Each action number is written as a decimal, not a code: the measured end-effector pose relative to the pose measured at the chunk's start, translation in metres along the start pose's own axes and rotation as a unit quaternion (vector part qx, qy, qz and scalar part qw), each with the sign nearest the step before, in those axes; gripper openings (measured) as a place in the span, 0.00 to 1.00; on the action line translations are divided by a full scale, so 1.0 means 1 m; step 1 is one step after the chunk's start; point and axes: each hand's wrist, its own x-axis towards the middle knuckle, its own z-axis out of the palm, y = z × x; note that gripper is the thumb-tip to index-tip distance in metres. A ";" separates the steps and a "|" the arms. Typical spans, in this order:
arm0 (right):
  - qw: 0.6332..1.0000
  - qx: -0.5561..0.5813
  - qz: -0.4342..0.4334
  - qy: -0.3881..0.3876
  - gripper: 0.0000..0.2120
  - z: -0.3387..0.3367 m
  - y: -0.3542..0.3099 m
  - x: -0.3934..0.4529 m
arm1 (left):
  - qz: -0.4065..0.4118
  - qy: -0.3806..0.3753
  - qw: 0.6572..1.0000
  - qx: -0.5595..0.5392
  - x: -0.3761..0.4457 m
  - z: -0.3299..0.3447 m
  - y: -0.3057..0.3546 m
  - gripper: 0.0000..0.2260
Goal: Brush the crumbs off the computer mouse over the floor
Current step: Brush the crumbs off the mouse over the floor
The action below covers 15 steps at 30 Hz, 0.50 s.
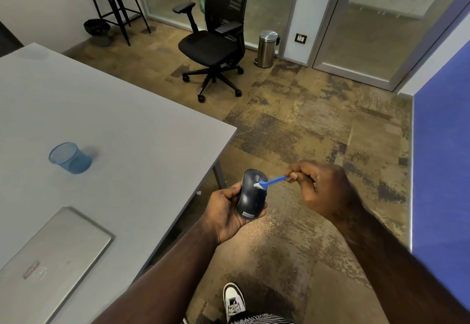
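Observation:
A dark grey computer mouse (250, 196) rests in my left hand (226, 211), held over the patterned brown floor (305, 125) just past the table's corner. My right hand (318, 186) pinches the handle of a small blue brush (273, 180). Its white bristles touch the top of the mouse near the scroll wheel. Pale specks lie on the floor below the mouse.
A grey table (127, 120) on the left carries a blue mesh cup (70, 157) and a closed silver laptop (50, 260). A black office chair (216, 38), a steel bin (267, 48) and a tall stool (114, 3) stand farther back. A blue panel (442, 171) lines the right. My shoe (233, 300) is below.

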 end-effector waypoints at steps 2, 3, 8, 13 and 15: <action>1.000 -0.004 0.012 0.007 0.08 -0.001 0.001 0.002 | -0.001 -0.002 1.000 -0.008 0.000 -0.001 0.000 0.20; 1.000 -0.011 0.021 0.016 0.08 -0.001 0.001 0.002 | -0.001 -0.003 1.000 -0.010 -0.001 -0.001 0.000 0.20; 0.999 -0.011 0.025 0.023 0.08 0.000 0.000 0.000 | 0.006 -0.014 1.000 -0.018 0.001 0.002 0.001 0.20; 0.998 -0.013 0.035 0.041 0.08 -0.002 0.000 0.002 | -0.003 -0.016 1.000 -0.013 -0.001 0.002 -0.002 0.19; 0.998 -0.008 0.036 0.044 0.08 -0.002 -0.001 0.003 | -0.009 -0.022 1.000 -0.012 -0.001 0.004 -0.003 0.20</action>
